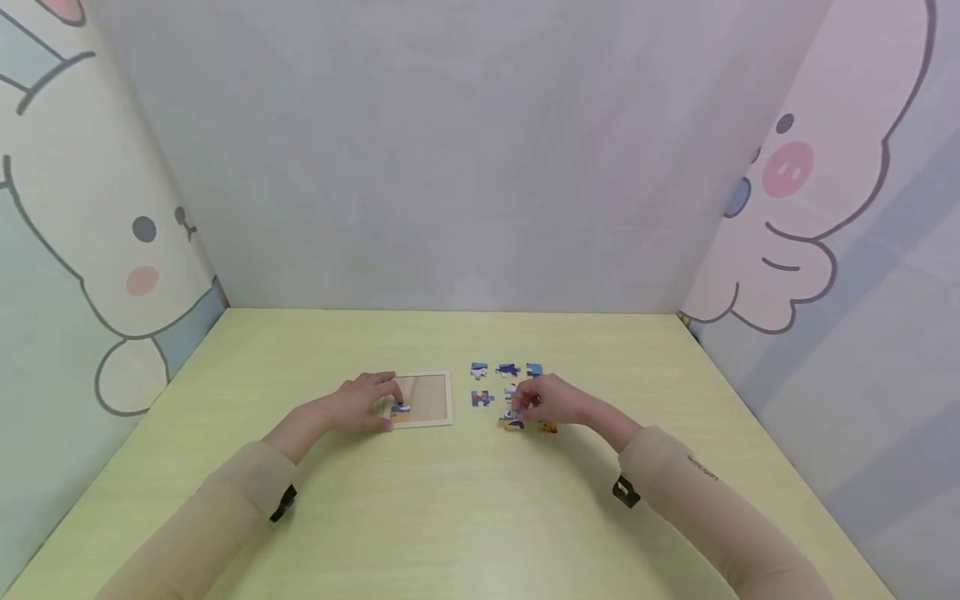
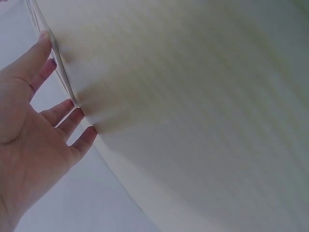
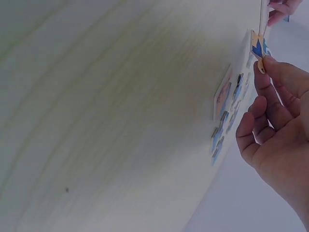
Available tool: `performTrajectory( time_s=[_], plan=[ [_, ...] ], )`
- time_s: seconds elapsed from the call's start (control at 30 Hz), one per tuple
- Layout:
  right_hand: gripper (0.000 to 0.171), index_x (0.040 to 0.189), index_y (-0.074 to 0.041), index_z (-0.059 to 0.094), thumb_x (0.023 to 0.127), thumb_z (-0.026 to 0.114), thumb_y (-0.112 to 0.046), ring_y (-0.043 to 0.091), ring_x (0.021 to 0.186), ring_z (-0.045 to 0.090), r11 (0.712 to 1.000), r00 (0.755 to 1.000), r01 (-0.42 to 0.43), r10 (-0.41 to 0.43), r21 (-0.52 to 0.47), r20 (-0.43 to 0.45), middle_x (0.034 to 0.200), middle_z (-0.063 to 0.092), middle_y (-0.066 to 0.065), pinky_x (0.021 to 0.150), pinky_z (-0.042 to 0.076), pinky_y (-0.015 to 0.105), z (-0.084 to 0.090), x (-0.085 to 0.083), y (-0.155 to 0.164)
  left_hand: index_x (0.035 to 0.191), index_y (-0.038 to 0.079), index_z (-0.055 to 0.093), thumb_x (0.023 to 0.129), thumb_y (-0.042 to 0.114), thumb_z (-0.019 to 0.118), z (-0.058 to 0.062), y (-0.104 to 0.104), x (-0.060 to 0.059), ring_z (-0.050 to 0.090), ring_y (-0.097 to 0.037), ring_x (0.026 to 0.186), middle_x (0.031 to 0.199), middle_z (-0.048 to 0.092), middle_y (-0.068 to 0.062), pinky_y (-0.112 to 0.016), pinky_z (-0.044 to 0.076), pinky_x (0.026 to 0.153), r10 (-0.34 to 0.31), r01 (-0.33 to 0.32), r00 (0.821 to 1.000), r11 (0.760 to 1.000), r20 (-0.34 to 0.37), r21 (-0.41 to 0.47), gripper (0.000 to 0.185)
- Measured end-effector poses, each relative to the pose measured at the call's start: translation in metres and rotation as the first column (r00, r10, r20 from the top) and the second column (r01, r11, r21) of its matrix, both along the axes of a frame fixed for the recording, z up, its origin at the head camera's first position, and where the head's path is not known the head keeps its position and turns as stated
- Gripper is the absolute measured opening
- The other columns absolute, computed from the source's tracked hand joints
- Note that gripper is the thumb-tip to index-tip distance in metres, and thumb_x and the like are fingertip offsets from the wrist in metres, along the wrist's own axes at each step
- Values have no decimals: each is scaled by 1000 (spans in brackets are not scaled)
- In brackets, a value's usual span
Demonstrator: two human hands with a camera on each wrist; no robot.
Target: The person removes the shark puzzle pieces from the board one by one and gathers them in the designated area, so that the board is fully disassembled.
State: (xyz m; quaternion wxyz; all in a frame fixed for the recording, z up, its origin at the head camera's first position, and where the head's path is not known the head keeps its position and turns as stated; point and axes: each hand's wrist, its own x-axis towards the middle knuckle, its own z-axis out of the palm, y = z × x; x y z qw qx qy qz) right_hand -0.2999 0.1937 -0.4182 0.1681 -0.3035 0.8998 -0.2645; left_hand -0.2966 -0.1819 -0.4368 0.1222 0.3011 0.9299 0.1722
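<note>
Left hand (image 1: 365, 402), fingers flat, steadies the puzzle tray (image 1: 432, 398) on the tabletop (image 1: 450, 500); right hand (image 1: 553, 400) pinches a puzzle piece (image 3: 257, 47), lifting it clear.

Loose puzzle pieces (image 1: 507, 370) crowd the right — tabletop (image 1: 450, 517) nearer lies bare.

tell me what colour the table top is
Pale yellow-green table top, seen best in the head view.

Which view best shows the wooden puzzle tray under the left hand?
The head view: the puzzle tray lies whole on the table, the left hand resting on its near-left corner, where one piece sits. The left wrist view shows only its thin edge at the fingertips. The right wrist view shows just a sliver of it, far off.
</note>
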Motion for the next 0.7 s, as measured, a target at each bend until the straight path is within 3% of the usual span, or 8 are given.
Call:
performTrajectory(
  time_s=[0.3,0.7],
  plan=[
    [9,87,-20,66,85,69,-12,10,70,51,999,1000,25,-25,25,-3,78,61,-10,59,45,23,-12,-2,3,114,25,55,86,33,68,-3,-2,0,25,-46,136,151,28,-22,-72,22,99,2,-2,1000,1000,4,2,32],
    [7,87,-20,66,85,70,-15,10,68,49,998,998,45,-43,39,-50,79,60,-10,59,44,23,-9,-3,2,119,23,53,87,33,68,-3,-2,-1,24,-47,136,151,26,-22,-73,20,99,5,-5,1000,1000,12,-2,36]
  ],
)
